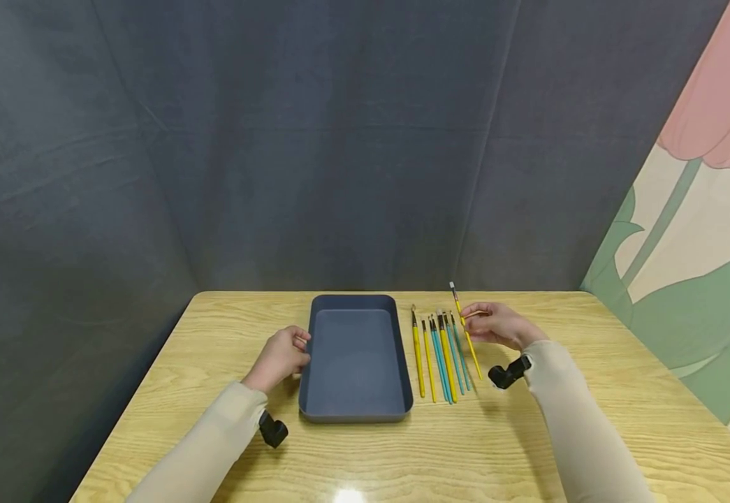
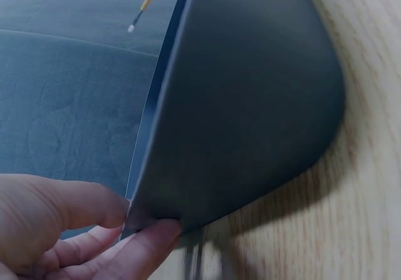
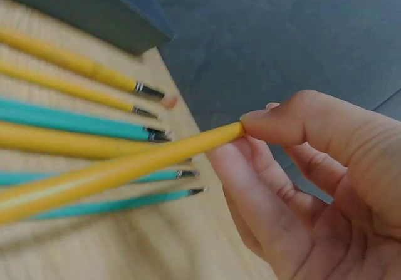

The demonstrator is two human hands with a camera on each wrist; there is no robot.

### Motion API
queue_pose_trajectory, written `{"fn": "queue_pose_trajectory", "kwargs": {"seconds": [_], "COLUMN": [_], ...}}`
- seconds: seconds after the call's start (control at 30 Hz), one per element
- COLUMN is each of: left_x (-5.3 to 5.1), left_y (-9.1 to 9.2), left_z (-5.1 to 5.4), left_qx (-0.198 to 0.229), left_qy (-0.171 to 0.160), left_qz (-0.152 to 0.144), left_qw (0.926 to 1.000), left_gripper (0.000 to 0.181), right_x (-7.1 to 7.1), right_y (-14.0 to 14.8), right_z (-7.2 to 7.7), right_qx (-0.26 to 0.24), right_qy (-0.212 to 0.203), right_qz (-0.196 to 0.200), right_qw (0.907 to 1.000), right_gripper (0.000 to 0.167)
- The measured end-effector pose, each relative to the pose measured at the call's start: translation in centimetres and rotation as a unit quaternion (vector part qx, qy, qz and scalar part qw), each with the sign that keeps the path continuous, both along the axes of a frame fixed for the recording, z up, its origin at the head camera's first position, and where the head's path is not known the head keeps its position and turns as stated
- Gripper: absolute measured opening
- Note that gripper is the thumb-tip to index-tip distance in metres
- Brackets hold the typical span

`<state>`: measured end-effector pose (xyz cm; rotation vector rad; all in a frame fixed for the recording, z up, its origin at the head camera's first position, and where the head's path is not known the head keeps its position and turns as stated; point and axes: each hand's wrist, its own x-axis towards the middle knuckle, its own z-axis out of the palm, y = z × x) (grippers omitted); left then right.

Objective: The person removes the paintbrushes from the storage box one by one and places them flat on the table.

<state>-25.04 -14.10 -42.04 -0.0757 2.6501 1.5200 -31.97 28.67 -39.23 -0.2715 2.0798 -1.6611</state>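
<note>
My right hand (image 1: 497,325) pinches a yellow paintbrush (image 3: 125,173) between thumb and fingers. It is lifted above the table, its pale bristles pointing away from me in the head view. At the tray's left side, my left hand (image 1: 281,358) grips the rim of a dark grey rectangular tray (image 2: 244,86), thumb on one side and fingers on the other. No items lie inside the tray. Between tray and right hand lies a row of yellow and teal paintbrushes (image 1: 418,356), side by side, bristles toward the back.
Everything rests on a light wooden table (image 1: 465,454). A dark grey cloth (image 1: 339,154) hangs along its back and left. To the right is a wall with a painted pink flower (image 1: 717,91). Each wrist carries a small black camera (image 1: 508,373).
</note>
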Motion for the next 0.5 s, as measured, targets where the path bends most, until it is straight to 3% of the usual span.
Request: {"fn": "queue_pose_trajectory", "kwargs": {"seconds": [0.5], "left_x": [0.1], "left_y": [0.1], "left_z": [0.2], "left_qx": [-0.001], "left_qy": [-0.002], "left_qz": [-0.003], "left_qw": [1.0], "left_gripper": [0.042], "right_x": [-0.3], "right_y": [0.6], "right_z": [-2.8], "right_qx": [0.044], "right_qy": [-0.022], "right_qz": [-0.057], "right_qw": [0.9971], "right_gripper": [0.036]}}
